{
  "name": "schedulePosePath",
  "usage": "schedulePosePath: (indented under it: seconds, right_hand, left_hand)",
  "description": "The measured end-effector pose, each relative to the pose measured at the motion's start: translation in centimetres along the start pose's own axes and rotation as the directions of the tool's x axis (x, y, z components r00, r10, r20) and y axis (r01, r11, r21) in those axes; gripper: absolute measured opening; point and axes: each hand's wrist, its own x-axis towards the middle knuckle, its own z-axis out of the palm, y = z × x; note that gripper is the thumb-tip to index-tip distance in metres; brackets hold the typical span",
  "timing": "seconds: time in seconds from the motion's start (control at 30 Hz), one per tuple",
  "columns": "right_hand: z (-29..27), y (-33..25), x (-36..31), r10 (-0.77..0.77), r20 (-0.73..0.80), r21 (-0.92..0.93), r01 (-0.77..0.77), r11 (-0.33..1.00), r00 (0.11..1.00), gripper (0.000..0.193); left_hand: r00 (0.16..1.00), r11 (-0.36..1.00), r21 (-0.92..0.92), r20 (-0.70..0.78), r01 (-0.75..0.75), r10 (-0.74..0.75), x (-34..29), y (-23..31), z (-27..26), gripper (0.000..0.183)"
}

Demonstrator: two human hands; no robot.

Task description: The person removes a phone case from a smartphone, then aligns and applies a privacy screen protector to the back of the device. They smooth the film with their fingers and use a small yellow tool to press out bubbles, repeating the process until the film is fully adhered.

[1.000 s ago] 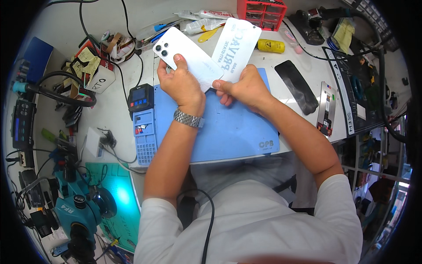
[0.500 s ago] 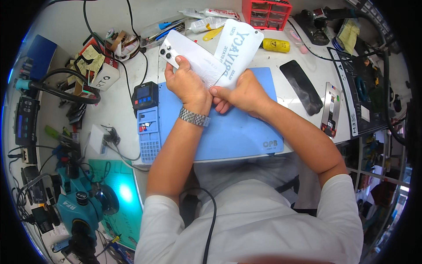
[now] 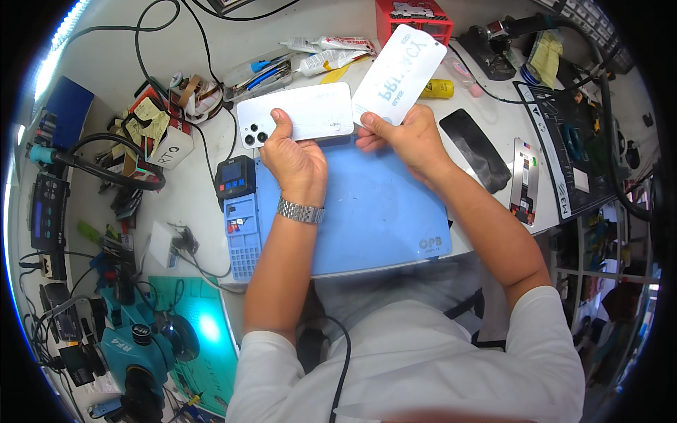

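Phone: white, back face up, screen side out of sight; it is held over the far edge of the blue mat (image 3: 367, 211), which lies on the desk (image 3: 201, 204).
Phone (image 3: 310, 109) axis: long side runs nearly left to right, the right end a little farther from the body.
Lens end: points left, with the dark lenses at the corner nearer the person.
Left hand (image 3: 296, 158): pinching the phone toward its lens end, thumb on the back, fingers mostly hidden beneath.
Right hand (image 3: 409, 137): pinching the near end of the white packet (image 3: 398, 70), thumb on top, fingers curled under.
Packet axis: slants away and to the right; its near end sits right by the phone's plain end, and whether they touch I cannot tell.
Slip risk: the phone could tip or slide down, I judge, since the grip sits toward one end of a smooth-looking back.
Scrape risk: packet and phone might knock edges, being so close.
Bend risk: the packet could flex or droop, its far end being unsupported.
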Motion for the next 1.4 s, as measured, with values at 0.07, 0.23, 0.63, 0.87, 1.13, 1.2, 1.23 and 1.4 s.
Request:
schedulePosePath:
  seconds: [0.07,0.23,0.63,0.87,1.13,1.2,1.23,1.4]
  right_hand:
    - [-0.1,0.0,-0.1,0.064,0.054,-0.027,-0.062,0.998,0.997,0.029]
    - [0.5,0.0,-0.8,0.166,0.180,-0.071,-0.155,0.985,0.970,0.037]
    - [-2.3,-1.3,0.7,-0.346,-0.145,-0.112,0.332,0.937,0.927,0.022]
    - [-5.0,-3.2,0.9,-0.589,-0.226,-0.291,0.524,0.801,0.776,0.020]
    - [-2.3,-3.4,-0.9,-0.700,-0.013,-0.337,0.656,0.676,0.714,0.021]
    - [-1.8,-3.4,-1.1,-0.718,0.009,-0.290,0.689,0.664,0.696,0.022]
    - [-1.7,-3.5,-1.2,-0.722,0.020,-0.273,0.698,0.662,0.692,0.022]
    - [-2.2,-3.9,-1.3,-0.790,0.050,-0.396,0.738,0.546,0.611,0.022]
  left_hand:
    - [1.000,1.000,-0.015,0.020,-0.007,0.007,0.2,0.0,-0.1,0.035]
    - [0.998,0.999,-0.025,0.061,-0.027,0.029,0.4,-0.2,-0.8,0.038]
    - [0.935,0.962,0.137,0.300,-0.237,0.188,0.5,3.2,0.2,0.051]
    - [0.783,0.620,0.712,0.573,-0.329,-0.243,-0.5,3.3,0.3,0.038]
    - [0.254,0.021,0.259,0.923,-0.966,0.290,-3.7,1.3,3.0,0.091]
    - [0.204,-0.018,0.216,0.942,-0.976,0.266,-3.8,0.8,3.4,0.089]
    - [0.199,-0.039,0.221,0.930,-0.974,0.309,-3.9,0.5,3.5,0.082]
    - [0.199,-0.003,0.217,0.901,-0.976,0.386,-3.9,-0.1,3.7,0.070]
